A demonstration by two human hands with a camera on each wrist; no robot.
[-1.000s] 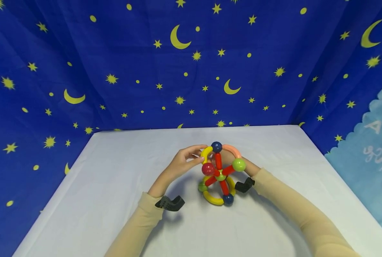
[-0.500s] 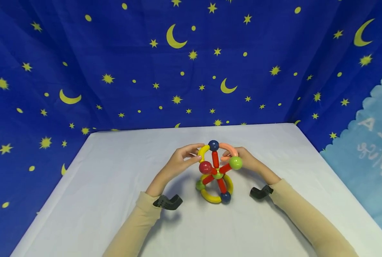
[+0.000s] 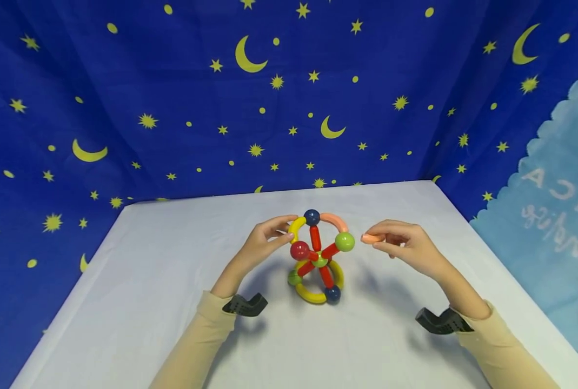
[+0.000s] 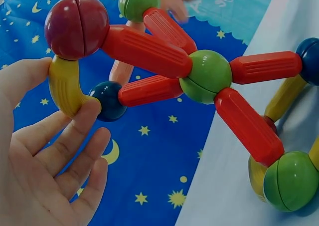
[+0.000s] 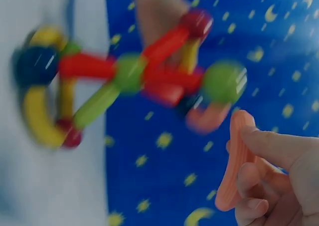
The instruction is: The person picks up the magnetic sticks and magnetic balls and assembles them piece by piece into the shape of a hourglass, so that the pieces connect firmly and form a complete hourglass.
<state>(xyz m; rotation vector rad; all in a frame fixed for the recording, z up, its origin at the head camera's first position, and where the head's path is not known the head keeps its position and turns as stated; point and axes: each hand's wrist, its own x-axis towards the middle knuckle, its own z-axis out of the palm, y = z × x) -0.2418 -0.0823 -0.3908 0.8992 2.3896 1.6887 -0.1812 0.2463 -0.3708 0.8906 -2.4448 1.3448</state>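
A magnetic ball-and-stick structure stands on the white table, its green centre ball [image 4: 206,76] joined to several red sticks [image 4: 253,126]. At its upper left my left hand [image 3: 261,243] pinches a yellow curved stick [image 4: 66,86] between thumb and fingers. That stick runs from a red ball [image 4: 76,26] to a dark blue ball [image 3: 312,217]. One salmon curved stick [image 3: 334,221] links the blue ball to a light green ball [image 3: 344,241]. To the right, apart from the structure, my right hand [image 3: 407,246] pinches a loose salmon curved stick [image 5: 233,166].
Yellow curved sticks [image 3: 310,294] form a ring at the structure's foot, with another dark blue ball [image 3: 333,294] and a green ball [image 3: 294,277]. White cloth covers the table [image 3: 172,259]. A blue star-patterned curtain [image 3: 196,97] hangs behind it.
My right hand has drawn back rightward from behind the structure, bringing the loose salmon curved stick into plain sight. My left hand keeps its pinch on the yellow curved stick; the head view has shifted slightly.
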